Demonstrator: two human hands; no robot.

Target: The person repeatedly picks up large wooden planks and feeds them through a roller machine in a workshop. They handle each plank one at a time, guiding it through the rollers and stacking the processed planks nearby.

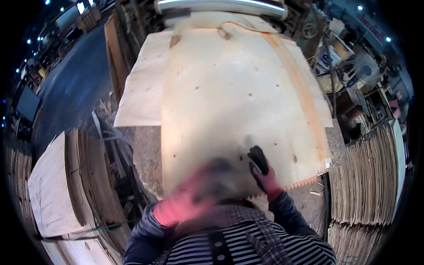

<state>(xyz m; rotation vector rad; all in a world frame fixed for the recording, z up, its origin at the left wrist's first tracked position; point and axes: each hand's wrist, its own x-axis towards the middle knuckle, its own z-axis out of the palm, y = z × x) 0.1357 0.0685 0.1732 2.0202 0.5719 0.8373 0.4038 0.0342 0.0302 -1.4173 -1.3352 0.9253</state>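
A large pale wood veneer sheet (221, 119) with small knots and an orange-brown streak lies in front of me, its near edge ragged. My right hand (263, 173), in a pink glove with dark fingers, is at the sheet's near edge, fingers stretched out and thumb apart; nothing shows in it. Motion smears my left hand (194, 187), in a similar glove, over the near left part of the sheet. Its fingers cannot be made out. Another veneer sheet (143, 81) sticks out on the left from under the large one.
Beyond the sheets lies a shiny metal roller (225, 8). Stacked veneer (366, 176) stands close on my right, and another veneer stack (55, 190) on my left. Wood scraps (117, 145) lie beside the worn table (148, 154). A dark floor lane (77, 84) runs along the far left.
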